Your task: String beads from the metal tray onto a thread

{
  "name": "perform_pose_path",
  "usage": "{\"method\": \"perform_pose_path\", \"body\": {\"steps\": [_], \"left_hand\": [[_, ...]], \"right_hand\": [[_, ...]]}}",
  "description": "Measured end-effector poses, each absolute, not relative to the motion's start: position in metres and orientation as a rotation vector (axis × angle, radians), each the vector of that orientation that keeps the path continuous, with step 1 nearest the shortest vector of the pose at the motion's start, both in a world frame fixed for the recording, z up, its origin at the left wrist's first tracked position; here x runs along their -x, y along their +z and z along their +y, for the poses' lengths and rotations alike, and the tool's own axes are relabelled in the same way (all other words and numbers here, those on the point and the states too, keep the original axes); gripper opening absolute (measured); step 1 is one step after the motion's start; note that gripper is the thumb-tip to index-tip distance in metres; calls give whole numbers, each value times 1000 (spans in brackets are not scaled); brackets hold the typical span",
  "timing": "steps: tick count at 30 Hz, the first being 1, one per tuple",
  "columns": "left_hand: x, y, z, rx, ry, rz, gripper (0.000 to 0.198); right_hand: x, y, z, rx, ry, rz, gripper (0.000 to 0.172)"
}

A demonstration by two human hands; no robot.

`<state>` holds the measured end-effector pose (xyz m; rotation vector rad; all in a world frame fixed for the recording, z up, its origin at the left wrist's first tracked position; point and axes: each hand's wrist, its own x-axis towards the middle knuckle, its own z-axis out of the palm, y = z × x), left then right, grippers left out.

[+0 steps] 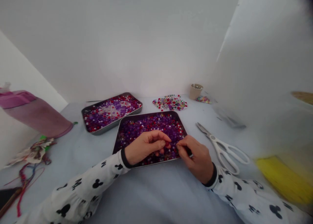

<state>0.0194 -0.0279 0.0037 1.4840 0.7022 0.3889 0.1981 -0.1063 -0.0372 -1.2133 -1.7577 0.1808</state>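
My left hand (146, 146) pinches a small red bead (167, 144) between thumb and fingers, just above a dark metal tray (146, 115) heaped with purple, red and white beads. My right hand (196, 157) grips a thin strand (174, 143), possibly a needle or wire, whose tip reaches toward the red bead. Both hands hang over the tray's near edge and hide part of the beads. A second metal tray of similar beads (114, 124) sits behind and to the left.
A loose patch of mixed beads (170, 102) and a small beige cup (195, 91) stand at the back. White-handled scissors (221, 149) lie to the right. A pink bottle (36, 114), colored threads (24, 181) and a blurred yellow object (281, 180) sit at the sides.
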Motion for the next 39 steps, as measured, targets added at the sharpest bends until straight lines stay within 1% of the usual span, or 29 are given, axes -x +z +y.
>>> {"method": "perform_pose_path", "body": {"steps": [17,39], "left_hand": [[-18,2,-27,-1434,328,614,21],[-16,1,-27,-1335,304,568,19]], "right_hand": [[-198,-34,-106,1131,292,-1766,11],[-200,-33,-107,1152,303,-1745,12]]}}
